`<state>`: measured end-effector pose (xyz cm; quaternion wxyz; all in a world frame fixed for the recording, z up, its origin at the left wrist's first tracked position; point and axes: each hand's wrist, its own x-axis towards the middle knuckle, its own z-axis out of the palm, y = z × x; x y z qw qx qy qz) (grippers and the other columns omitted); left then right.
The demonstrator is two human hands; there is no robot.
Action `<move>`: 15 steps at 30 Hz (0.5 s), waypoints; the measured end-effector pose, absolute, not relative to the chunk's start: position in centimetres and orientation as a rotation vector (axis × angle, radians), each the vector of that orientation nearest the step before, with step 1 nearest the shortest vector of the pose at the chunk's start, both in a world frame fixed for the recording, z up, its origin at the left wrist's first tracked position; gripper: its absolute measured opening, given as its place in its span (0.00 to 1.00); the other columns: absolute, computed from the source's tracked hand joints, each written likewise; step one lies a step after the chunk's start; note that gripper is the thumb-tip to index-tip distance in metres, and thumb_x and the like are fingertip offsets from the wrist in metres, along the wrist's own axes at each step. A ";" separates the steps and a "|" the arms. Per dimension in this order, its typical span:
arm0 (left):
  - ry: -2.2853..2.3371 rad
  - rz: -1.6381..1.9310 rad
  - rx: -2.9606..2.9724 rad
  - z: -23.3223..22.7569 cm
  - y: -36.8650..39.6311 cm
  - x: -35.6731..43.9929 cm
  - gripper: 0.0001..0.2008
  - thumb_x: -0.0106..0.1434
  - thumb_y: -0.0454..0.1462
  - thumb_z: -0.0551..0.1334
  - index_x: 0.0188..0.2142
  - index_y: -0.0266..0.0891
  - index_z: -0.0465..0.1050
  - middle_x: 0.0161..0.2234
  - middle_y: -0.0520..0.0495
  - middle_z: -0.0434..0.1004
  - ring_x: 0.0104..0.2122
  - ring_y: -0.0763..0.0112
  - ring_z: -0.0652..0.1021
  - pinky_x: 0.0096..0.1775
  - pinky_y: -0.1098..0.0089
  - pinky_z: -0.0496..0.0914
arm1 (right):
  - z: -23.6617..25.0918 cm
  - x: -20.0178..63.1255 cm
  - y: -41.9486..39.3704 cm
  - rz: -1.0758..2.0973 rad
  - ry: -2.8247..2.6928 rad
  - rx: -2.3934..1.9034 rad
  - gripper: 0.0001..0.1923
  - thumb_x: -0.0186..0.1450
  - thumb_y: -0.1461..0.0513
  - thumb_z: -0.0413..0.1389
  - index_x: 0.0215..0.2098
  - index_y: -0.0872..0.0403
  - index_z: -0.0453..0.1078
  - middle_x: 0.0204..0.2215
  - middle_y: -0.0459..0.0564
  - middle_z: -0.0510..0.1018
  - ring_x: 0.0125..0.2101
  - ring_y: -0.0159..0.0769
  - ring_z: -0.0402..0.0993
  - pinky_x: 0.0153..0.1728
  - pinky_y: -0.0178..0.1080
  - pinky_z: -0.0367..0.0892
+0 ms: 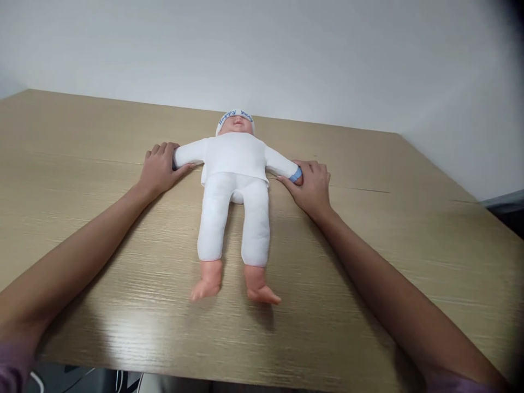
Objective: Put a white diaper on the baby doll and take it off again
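A baby doll (235,158) in a white top and white trousers lies on its back, head toward the wall and bare feet toward me. Its white cap (236,113) carries blue lettering. Both doll arms are stretched out sideways. My left hand (159,168) is closed around the end of the arm on the left, thumb along its lower side. On the other side, my right hand (310,184) grips the end of the doll's arm, where a blue cuff (295,174) shows. The doll's own hands are mostly hidden in my grip.
The doll lies on a wooden table (123,262) with a seam running across it. Behind the table stands a pale wall (262,54). White cables (118,380) show below the near edge, and a dark object (507,210) is beyond the right edge.
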<state>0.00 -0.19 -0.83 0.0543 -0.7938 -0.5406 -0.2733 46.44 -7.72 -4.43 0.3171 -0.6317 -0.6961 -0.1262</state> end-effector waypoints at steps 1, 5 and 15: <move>-1.645 -0.824 -2.414 -0.9 -0.1 -0.1 0.42 0.74 0.72 0.56 0.66 0.42 0.74 0.61 0.31 0.80 0.61 0.35 0.75 0.64 0.43 0.66 | -4.5 46.6 -7.7 -0.330 -1.821 -1.681 0.35 0.78 0.36 0.54 0.67 0.50 0.77 0.56 0.64 0.80 0.58 0.65 0.72 0.60 0.65 0.69; -1.682 -0.809 -2.408 -0.9 0.2 -0.2 0.40 0.75 0.70 0.57 0.69 0.46 0.75 0.62 0.32 0.79 0.63 0.34 0.73 0.65 0.42 0.65 | -4.7 46.7 -7.3 -0.294 -1.819 -1.741 0.34 0.79 0.38 0.54 0.73 0.48 0.74 0.59 0.65 0.79 0.59 0.65 0.71 0.60 0.64 0.70; -1.851 -0.853 -2.378 -0.7 -0.3 -1.4 0.38 0.73 0.65 0.63 0.71 0.47 0.75 0.63 0.31 0.80 0.64 0.32 0.72 0.65 0.40 0.65 | -5.1 46.9 -7.0 -0.155 -1.724 -1.746 0.33 0.77 0.45 0.59 0.74 0.51 0.75 0.61 0.67 0.77 0.60 0.66 0.69 0.63 0.69 0.69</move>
